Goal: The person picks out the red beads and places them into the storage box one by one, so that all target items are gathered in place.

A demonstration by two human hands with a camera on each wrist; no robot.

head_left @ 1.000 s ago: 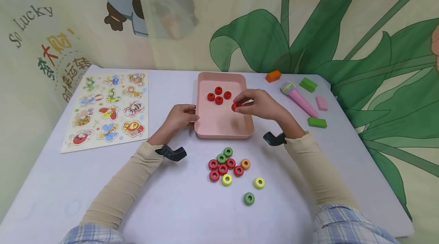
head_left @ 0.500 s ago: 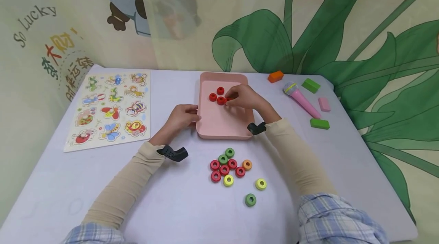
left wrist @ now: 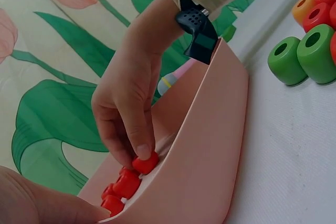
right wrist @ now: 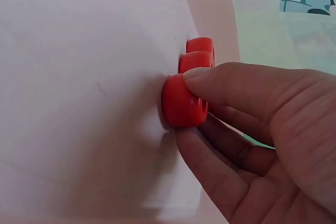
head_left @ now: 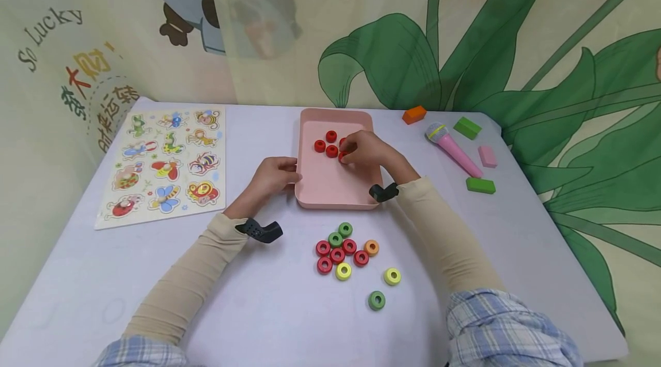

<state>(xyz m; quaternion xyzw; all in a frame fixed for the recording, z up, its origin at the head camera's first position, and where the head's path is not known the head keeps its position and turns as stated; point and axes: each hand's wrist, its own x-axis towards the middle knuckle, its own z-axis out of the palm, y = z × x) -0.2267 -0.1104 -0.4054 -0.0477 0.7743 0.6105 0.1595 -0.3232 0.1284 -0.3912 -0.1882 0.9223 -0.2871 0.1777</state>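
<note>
Desk [head_left: 516, 229] carried everything, with a puzzle board [head_left: 164, 165] at far left and a toy microphone [head_left: 450, 148] among coloured blocks [head_left: 480, 185] at far right. Centre far sat a pink tray [head_left: 330, 192]. The left hand [head_left: 271, 178] held the tray's left rim, fingers curled over its edge. The right hand [head_left: 364, 149] reached into the tray, fingers [right wrist: 231, 85] pinching a red ring [right wrist: 182, 100] right beside the other red rings [head_left: 326, 143] lying on the tray floor. In the right wrist view thumb and forefinger pressed on the ring's curved side. Near the tray, a cluster of red, green, yellow and orange rings [head_left: 343, 249] lay on the desk. The ring looked small, stiff and light, probably wood or plastic, smooth enough to roll or slip. A pinch across its outer wall seemed the surest hold.
</note>
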